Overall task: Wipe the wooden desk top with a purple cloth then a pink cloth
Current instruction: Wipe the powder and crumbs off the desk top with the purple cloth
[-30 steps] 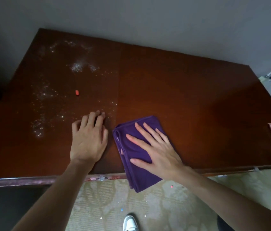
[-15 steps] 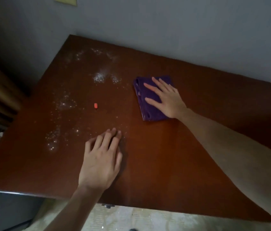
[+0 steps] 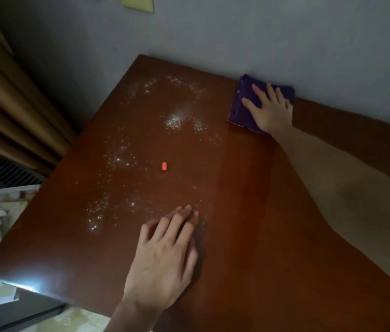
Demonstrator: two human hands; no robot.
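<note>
With the purple cloth [image 3: 249,109] pressed flat at the far edge of the surface [image 3: 249,212] under the spread right hand [image 3: 270,111], and the left hand [image 3: 165,255] laid flat, even pressure should be kept toward the white powder [image 3: 177,121].

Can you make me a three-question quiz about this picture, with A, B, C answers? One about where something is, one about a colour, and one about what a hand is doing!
1. Where is the purple cloth?
A. at the desk's back edge by the wall
B. on the floor
C. under the left hand

2. What colour is the small piece lying on the wooden desk?
A. green
B. orange-red
C. blue

3. What is the left hand doing?
A. pinching a cup
B. making a fist in the air
C. resting flat on the desk

Answers:
1 A, the right hand presses it there beside the wall.
2 B, it shows orange-red among the white specks.
3 C, its fingers lie straight on the wood.
</note>
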